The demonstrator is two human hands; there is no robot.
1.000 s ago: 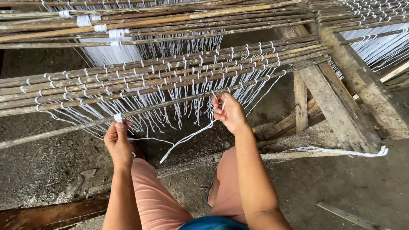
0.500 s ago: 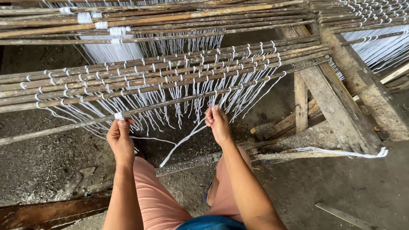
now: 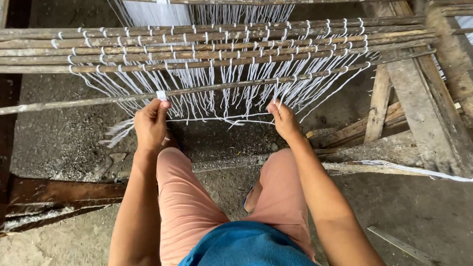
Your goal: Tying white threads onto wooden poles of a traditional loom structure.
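Observation:
A row of thin bamboo sticks (image 3: 212,49) lies across in front of me, bound together with many white strings whose ends hang down. My left hand (image 3: 150,123) pinches a white loop of string on the nearest stick (image 3: 88,101). My right hand (image 3: 285,118) pinches a white string (image 3: 217,119) that runs taut and level between the two hands, just under that stick. Loose string ends trail down at the left (image 3: 116,135).
A wooden frame with thick posts (image 3: 423,103) stands at the right. A loose white cord (image 3: 414,170) lies over a low beam there. Rough concrete floor and a rusty metal edge (image 3: 64,192) are at the left. My knees in pink shorts are below.
My right hand has dropped and drawn the string straight and tight between both hands. The view has moved closer and tilted down onto the sticks.

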